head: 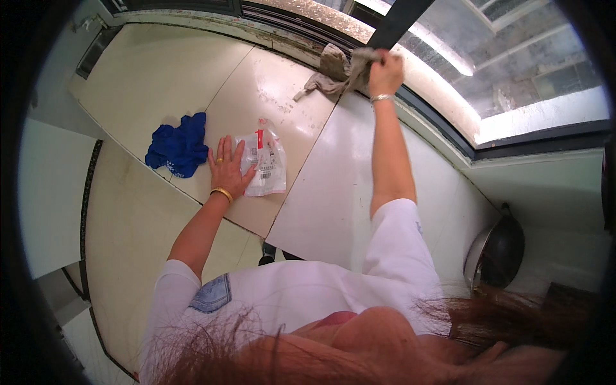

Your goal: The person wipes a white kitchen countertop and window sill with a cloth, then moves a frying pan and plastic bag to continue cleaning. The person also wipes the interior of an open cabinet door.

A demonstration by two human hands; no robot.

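Observation:
My right hand [386, 72] grips one end of a crumpled grey-brown cloth [355, 71] at the window frame [397, 24]. The rest of that cloth trails left over the sill and onto the tiled counter [231, 91]. Flat on the counter, my left hand [226, 166] has its fingers spread, with the thumb over the edge of a clear plastic bag [267, 163]. The bag carries red marks and printed writing. Just left of this hand lies a bunched blue cloth [178, 144].
A dark wok [498, 252] leans against the wall at the right. The sliding window track [308, 29] runs along the counter's far side, with dirt on the sill below it. Dark smudges [276, 103] mark the tile near the grey-brown cloth. Part of a metal sink [97, 50] shows at the far left.

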